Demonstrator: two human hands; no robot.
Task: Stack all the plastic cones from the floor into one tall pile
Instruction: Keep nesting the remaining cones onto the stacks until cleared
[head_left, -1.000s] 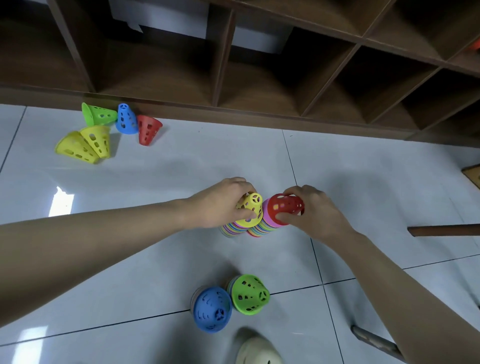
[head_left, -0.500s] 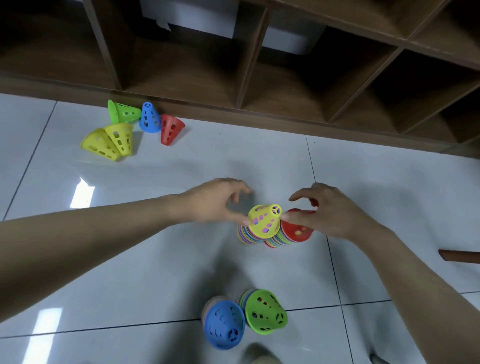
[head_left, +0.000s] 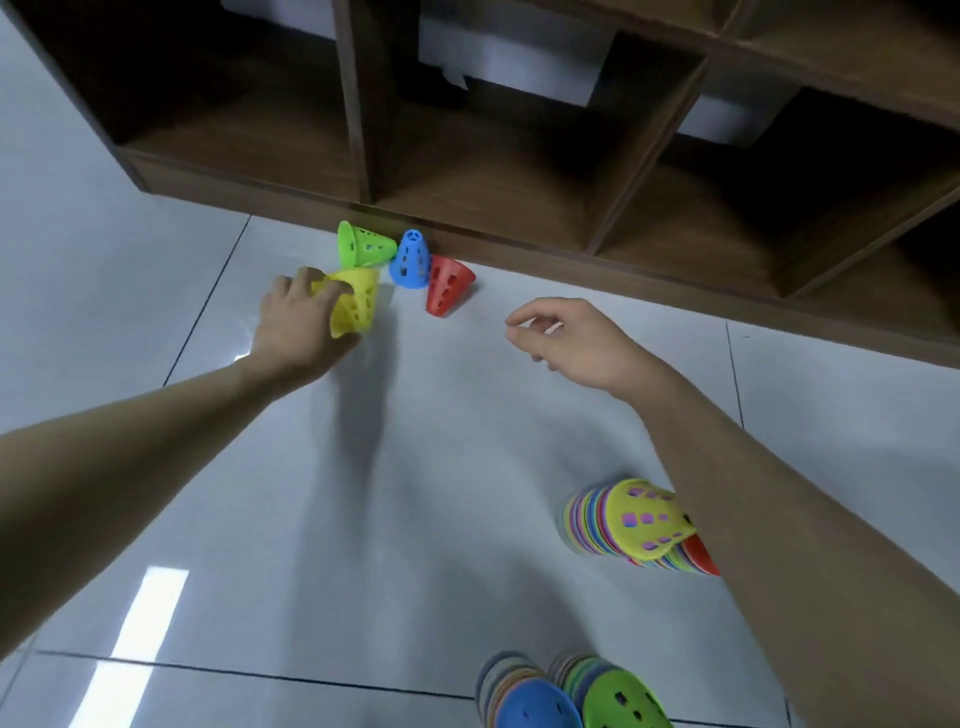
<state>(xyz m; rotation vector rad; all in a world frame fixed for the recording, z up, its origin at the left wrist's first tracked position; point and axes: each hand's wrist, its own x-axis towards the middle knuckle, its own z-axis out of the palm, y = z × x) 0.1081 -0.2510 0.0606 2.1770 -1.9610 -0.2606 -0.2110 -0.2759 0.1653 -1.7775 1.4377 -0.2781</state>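
The left hand (head_left: 298, 325) is reaching out toward the eleven o'clock part of the floor (head_left: 426, 467), where its fingers are curling over the wide end of a yellow cone (head_left: 356, 301) lying on its side. A second yellow shape is showing under the fingers, so whether it is holding one cone or two nested together is hard to tell. Just beyond it, toward twelve o'clock, a green cone (head_left: 363, 247) is lying on its side with its mouth facing left, a blue cone (head_left: 411, 260) is standing upright just beside it, and a red cone (head_left: 445, 286) is lying tilted with its wide end toward the wooden shelf unit (head_left: 519, 171). These loose cones are sitting close together, right against the foot of the shelf.

The right hand (head_left: 566, 338) is hovering above the floor at about one o'clock, fingers loosely curled with thumb and forefinger near each other, holding nothing.

At four o'clock, partly behind the right forearm, a tall pile topped with a yellow cone (head_left: 644, 519) is standing just beside another pile topped with a red cone (head_left: 701, 556). At the six o'clock edge, two more piles are standing side by side, one with a blue top (head_left: 535, 706) and one with a green top (head_left: 623, 701).
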